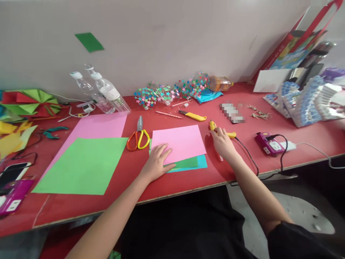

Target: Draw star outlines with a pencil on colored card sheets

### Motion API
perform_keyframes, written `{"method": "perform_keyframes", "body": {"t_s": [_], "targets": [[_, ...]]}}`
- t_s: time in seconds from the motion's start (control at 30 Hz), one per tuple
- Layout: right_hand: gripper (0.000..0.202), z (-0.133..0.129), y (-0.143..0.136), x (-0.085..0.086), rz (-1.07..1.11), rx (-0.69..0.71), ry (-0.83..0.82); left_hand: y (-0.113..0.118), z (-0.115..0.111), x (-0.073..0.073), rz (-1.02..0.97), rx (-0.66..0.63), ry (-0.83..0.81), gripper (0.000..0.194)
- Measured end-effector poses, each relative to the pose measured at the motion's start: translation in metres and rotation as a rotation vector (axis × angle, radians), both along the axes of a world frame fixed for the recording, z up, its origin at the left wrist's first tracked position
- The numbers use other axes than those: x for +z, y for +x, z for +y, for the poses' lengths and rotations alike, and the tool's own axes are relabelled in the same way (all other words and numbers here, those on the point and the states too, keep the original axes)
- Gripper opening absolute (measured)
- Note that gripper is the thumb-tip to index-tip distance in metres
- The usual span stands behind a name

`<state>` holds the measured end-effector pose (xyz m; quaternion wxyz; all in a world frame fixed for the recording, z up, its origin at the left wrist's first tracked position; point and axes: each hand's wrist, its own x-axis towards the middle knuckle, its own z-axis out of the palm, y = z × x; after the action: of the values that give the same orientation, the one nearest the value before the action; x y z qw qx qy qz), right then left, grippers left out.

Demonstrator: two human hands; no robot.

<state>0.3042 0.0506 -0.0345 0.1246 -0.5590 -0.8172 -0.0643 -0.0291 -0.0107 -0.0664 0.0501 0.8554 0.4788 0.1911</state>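
Observation:
My left hand [156,162] lies flat, fingers spread, on the lower left of a pink paper sheet [182,141]. Under that sheet, edges of a green sheet [188,163] and a blue sheet [203,161] stick out. To the right, my right hand [224,142] is closed around a yellow hot glue gun [212,125] on the red table; my fingers partly cover it. A black cord [246,153] runs from the glue gun. Scissors [139,135] with red and yellow handles lie left of the pink sheet. Beyond the sheet is a yellow utility knife [195,116].
A large green sheet [83,165] overlaps a pink one at left. Plastic bottles [107,91] lean against the wall beside star-covered clear bottles [155,95]. A purple power strip [269,144] sits at right, near blue-and-white folded paper [307,102]. Teal pliers [54,133] lie at left.

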Motion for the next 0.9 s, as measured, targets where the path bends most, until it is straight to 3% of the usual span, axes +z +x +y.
{"method": "perform_keyframes", "body": {"t_s": [0.17, 0.27, 0.4, 0.43, 0.53, 0.67, 0.77, 0.9], "targets": [[0.038, -0.007, 0.01, -0.006, -0.016, -0.066, 0.107, -0.001, 0.0, -0.001, 0.023, 0.004, 0.007, 0.062], [0.028, -0.012, 0.0, 0.004, -0.007, -0.091, 0.149, -0.001, -0.001, -0.001, 0.039, 0.006, 0.0, 0.062], [0.026, -0.007, -0.037, 0.031, -0.017, 0.007, -0.077, 0.001, -0.002, 0.001, 0.054, 0.006, -0.008, 0.061], [0.027, -0.001, -0.05, 0.037, -0.032, 0.051, -0.168, 0.002, -0.001, 0.002, 0.057, 0.003, -0.009, 0.061], [0.021, 0.031, -0.095, 0.048, -0.049, 0.102, -0.212, 0.009, 0.008, 0.008, 0.066, -0.009, -0.011, 0.064], [0.035, 0.089, -0.148, 0.044, -0.054, 0.028, -0.239, 0.021, 0.02, 0.013, 0.041, -0.052, -0.015, 0.066], [0.035, 0.117, -0.167, 0.032, -0.018, -0.029, -0.264, 0.022, 0.02, 0.013, -0.019, -0.077, -0.022, 0.065], [0.034, 0.122, -0.168, 0.02, 0.101, -0.073, -0.365, 0.015, 0.015, 0.011, -0.116, -0.125, -0.028, 0.054]]}}
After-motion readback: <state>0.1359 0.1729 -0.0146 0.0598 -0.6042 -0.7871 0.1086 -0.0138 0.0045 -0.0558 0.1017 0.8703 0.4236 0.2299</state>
